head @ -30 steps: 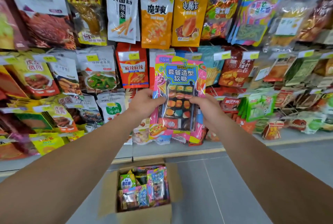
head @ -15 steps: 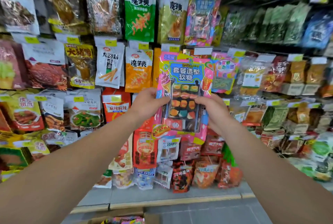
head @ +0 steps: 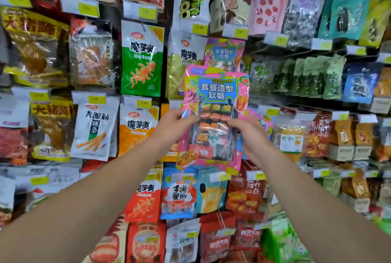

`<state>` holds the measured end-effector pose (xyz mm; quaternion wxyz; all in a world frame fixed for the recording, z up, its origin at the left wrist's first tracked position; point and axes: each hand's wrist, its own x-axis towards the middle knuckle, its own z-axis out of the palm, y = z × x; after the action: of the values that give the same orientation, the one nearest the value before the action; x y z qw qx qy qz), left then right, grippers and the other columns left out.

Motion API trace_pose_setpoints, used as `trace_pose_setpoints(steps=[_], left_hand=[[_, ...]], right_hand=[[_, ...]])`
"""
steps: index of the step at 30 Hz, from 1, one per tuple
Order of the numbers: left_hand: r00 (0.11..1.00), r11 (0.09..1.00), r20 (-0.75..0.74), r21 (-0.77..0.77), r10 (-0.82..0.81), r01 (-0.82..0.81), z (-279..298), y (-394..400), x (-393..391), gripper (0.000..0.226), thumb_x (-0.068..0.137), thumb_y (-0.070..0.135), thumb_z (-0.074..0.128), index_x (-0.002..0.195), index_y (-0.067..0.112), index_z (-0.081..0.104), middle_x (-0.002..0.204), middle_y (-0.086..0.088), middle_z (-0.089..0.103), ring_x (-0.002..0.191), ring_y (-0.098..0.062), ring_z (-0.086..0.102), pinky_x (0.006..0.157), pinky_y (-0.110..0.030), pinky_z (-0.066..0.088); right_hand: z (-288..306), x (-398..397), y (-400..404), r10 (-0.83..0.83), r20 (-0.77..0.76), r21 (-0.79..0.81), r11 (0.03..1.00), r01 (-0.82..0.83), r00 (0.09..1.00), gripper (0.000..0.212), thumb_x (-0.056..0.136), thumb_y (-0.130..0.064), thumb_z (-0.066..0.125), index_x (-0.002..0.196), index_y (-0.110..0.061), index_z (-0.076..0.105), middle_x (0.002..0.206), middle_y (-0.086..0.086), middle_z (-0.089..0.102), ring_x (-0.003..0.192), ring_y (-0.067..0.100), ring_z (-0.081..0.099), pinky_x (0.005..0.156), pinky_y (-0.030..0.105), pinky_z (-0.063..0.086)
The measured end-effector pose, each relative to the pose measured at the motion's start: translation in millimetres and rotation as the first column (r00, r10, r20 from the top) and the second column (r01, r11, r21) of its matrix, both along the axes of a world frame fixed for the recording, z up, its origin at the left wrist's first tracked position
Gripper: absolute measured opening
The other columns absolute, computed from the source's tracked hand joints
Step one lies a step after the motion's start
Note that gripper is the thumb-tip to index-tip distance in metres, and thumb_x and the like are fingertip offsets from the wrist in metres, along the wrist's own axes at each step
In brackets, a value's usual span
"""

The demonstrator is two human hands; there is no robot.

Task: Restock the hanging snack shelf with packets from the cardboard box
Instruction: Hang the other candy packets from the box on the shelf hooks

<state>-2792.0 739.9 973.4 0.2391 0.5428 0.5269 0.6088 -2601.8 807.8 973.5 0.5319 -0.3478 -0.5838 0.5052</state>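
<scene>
Raised higher than before: 1 pink candy packet (head: 213, 118), gripped by 2 hands, left hand (head: 173, 127), right hand (head: 250, 135), before hanging snack shelf (head: 139, 59).

Pink-and-yellow candy packet (head: 213, 114) with blue label, green-and-white packet (head: 142, 59), yellow price tags (head: 200, 27)

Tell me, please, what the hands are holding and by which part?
Both hands hold one pink gummy-candy packet: the left hand grips its left edge and the right hand its right edge, about mid-height, thumbs on the front.
</scene>
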Motion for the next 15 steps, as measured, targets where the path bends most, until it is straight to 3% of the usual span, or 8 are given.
trace_pose_setpoints(steps=[2, 3, 5, 6, 9, 11, 13, 15], left_hand=[[0.999, 1.0, 0.042, 0.015, -0.026, 0.026, 11.5, 22.2, -0.6, 0.013, 0.086, 0.032, 0.071, 0.087, 0.019, 0.072, 0.074, 0.003, 0.068, 0.07, -0.018, 0.062, 0.062, -0.028, 0.045], [0.997, 0.999, 0.065, 0.024, -0.043, 0.042, 16.8, 29.7, 0.3, 0.014, 0.086, 0.031, 0.072, 0.092, 0.018, 0.073, 0.083, 0.003, 0.073, 0.079, -0.017, 0.068, 0.071, -0.03, 0.053], [0.993, 0.997, 0.105, 0.053, -0.057, 0.051, 26.0, 49.4, -0.5, 0.028, 0.081, 0.032, 0.076, 0.101, 0.013, 0.073, 0.098, -0.004, 0.076, 0.094, -0.021, 0.071, 0.092, -0.04, 0.054], [0.993, 0.997, 0.11, 0.069, -0.05, 0.043, 31.4, 59.4, -0.7, 0.033, 0.079, 0.032, 0.078, 0.103, 0.011, 0.073, 0.101, -0.006, 0.076, 0.098, -0.022, 0.07, 0.097, -0.043, 0.052], [0.99, 0.995, 0.137, 0.103, -0.02, 0.006, 46.4, 84.6, 0.2, 0.028, 0.082, 0.025, 0.077, 0.105, 0.01, 0.071, 0.103, -0.004, 0.075, 0.101, -0.018, 0.069, 0.096, -0.036, 0.05], [0.986, 0.992, 0.164, 0.123, -0.024, 0.004, 55.7, 100.0, 3.3, 0.022, 0.085, 0.021, 0.075, 0.104, 0.011, 0.07, 0.101, -0.003, 0.074, 0.094, -0.011, 0.069, 0.087, -0.026, 0.052], [0.984, 0.989, 0.18, 0.149, -0.018, -0.009, 62.3, 110.6, 2.5, 0.014, 0.086, 0.016, 0.073, 0.1, 0.012, 0.071, 0.101, -0.005, 0.075, 0.087, -0.011, 0.069, 0.076, -0.021, 0.053], [0.988, 0.984, 0.153, 0.168, 0.035, -0.061, 69.9, 127.1, 2.5, 0.01, 0.085, 0.015, 0.074, 0.095, 0.014, 0.073, 0.101, -0.005, 0.075, 0.088, -0.013, 0.069, 0.075, -0.022, 0.052]], right_hand=[[8.9, -4.6, 22.7, -0.014, 0.013, 0.014, 1.0, 0.014, 1.0, 0.091, 0.057, -0.042, 0.082, 0.134, -0.004, 0.052, 0.133, 0.011, 0.056, 0.121, 0.027, 0.056, 0.095, 0.043, 0.048], [12.5, -5.9, 30.6, -0.015, 0.03, 0.022, 1.0, 0.014, 0.999, 0.092, 0.056, -0.044, 0.081, 0.134, -0.003, 0.053, 0.13, 0.012, 0.058, 0.118, 0.027, 0.057, 0.092, 0.042, 0.048], [19.8, -7.3, 49.1, 0.001, 0.049, 0.034, 0.999, -0.002, 0.999, 0.093, 0.053, -0.046, 0.08, 0.131, -0.002, 0.056, 0.124, 0.013, 0.061, 0.112, 0.029, 0.059, 0.086, 0.04, 0.047], [23.1, -8.2, 62.8, 0.006, 0.052, 0.033, 0.999, -0.008, 0.999, 0.096, 0.049, -0.049, 0.08, 0.13, -0.002, 0.057, 0.126, 0.013, 0.062, 0.115, 0.031, 0.059, 0.091, 0.044, 0.048], [35.3, -9.0, 94.1, 0.047, 0.049, 0.073, 0.996, -0.051, 0.998, 0.104, 0.044, -0.049, 0.089, 0.131, -0.007, 0.051, 0.138, 0.016, 0.057, 0.127, 0.035, 0.054, 0.108, 0.059, 0.042], [44.2, -8.6, 118.0, 0.068, 0.045, 0.08, 0.994, -0.071, 0.997, 0.101, 0.046, -0.048, 0.093, 0.13, -0.018, 0.045, 0.142, 0.013, 0.051, 0.128, 0.034, 0.052, 0.109, 0.058, 0.041], [55.2, -9.6, 130.3, 0.055, 0.104, 0.107, 0.992, -0.066, 0.993, 0.083, 0.052, -0.046, 0.088, 0.122, -0.025, 0.049, 0.131, 0.006, 0.055, 0.115, 0.027, 0.058, 0.103, 0.05, 0.047], [69.0, -6.1, 144.7, 0.028, 0.147, 0.17, 0.984, -0.053, 0.989, 0.043, 0.065, -0.038, 0.078, 0.098, -0.021, 0.056, 0.103, 0.006, 0.063, 0.088, 0.021, 0.06, 0.079, 0.039, 0.051]])
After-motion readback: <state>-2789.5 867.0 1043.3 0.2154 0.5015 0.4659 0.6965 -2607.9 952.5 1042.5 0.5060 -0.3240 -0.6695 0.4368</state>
